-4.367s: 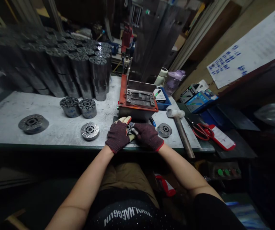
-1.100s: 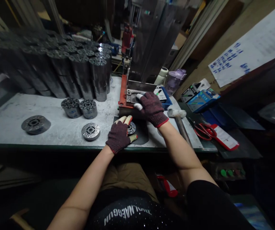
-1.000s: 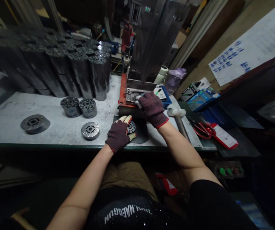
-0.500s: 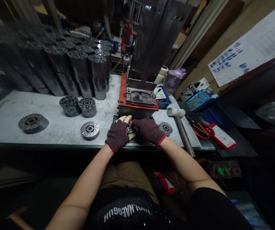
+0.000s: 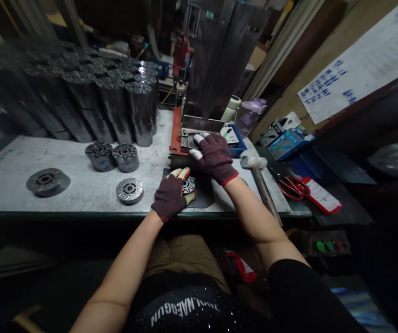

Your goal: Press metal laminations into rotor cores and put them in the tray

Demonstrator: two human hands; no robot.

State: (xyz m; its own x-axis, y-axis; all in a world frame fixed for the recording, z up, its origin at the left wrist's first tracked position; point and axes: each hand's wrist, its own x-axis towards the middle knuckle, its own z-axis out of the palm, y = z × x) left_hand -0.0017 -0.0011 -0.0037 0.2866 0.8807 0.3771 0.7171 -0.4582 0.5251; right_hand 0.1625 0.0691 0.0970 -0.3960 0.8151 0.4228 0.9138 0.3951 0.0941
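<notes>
Head view: a loose metal disc [image 5: 130, 191] is positioned on the desk [image 5: 88, 199], just left of the left hand [image 5: 169, 197]. By the left grip, a slotted disc [image 5: 189, 185] is grasped at its left side, partly covered, above a dark mat [image 5: 205, 194]. The right hand [image 5: 215, 157] is placed over the metal holder [image 5: 189, 141] on the orange-topped box [image 5: 176, 132]; its fingers are partly extended, and whether anything is pinched cannot be told. Since the preceding frame, the right hand has been shifted from the slotted disc to the holder; the left grasp is unchanged.
</notes>
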